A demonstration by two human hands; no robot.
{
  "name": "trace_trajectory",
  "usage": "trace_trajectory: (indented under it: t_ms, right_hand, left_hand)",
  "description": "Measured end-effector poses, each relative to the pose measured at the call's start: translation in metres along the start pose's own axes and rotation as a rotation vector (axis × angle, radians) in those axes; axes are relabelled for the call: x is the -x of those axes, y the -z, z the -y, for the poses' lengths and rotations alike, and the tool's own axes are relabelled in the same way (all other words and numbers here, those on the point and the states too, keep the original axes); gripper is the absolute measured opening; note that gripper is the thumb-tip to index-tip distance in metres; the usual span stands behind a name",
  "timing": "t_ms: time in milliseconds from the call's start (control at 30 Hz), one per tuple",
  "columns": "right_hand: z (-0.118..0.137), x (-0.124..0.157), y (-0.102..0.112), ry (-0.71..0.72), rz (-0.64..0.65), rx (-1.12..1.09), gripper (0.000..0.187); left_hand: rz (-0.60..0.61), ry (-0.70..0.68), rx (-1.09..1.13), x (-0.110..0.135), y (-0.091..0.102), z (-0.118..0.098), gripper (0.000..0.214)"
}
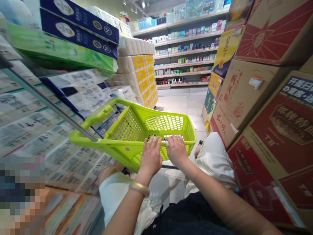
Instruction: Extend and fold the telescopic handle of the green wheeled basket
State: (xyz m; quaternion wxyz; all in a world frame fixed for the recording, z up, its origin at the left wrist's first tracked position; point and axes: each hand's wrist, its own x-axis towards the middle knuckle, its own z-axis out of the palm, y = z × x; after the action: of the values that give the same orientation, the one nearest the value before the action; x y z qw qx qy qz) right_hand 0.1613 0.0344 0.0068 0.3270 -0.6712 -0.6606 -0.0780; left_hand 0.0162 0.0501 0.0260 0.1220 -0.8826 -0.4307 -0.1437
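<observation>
A lime-green rolling shopping basket (pixel 168 115) with mesh walls stands before me, and its inside looks bare where it shows. Its grey pull handle (pixel 56 106) slants up to the left. My left hand (pixel 150 158) is hooked over the near rim, fingers across the top edge and a gold bangle on the wrist. Just to its right, my right hand (pixel 176 151) is closed at the same rim. A small white scrap (pixel 167 143), perhaps tissue, shows at its fingertips. The right fingertips are partly hidden.
Stacked cartons (pixel 241 94) rise close on the right. Wrapped tissue packs (pixel 66 49) pile up on the left, beside a yellow-and-white stack (pixel 145 76). Shelves (pixel 186 47) of small boxes and bottles line the back. Pale floor tiles (pixel 179 99) run between them.
</observation>
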Motion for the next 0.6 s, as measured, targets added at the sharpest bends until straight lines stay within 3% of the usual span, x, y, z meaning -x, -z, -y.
trace_trajectory:
  t_ms: [100,433,600]
  right_hand:
    - [0.0,0.003,0.001,0.029,0.006,-0.009,0.025]
    - [-0.045,0.03,0.018,-0.081,-0.074,0.01,0.032]
    - [-0.017,0.022,0.008,-0.06,-0.05,0.016,0.031]
  left_hand:
    - [0.002,0.033,0.036,-0.004,-0.007,-0.011,0.071]
    - [-0.024,0.07,0.004,-0.003,-0.009,-0.005,0.067]
    - [-0.011,0.083,-0.018,-0.003,-0.01,-0.006,0.067]
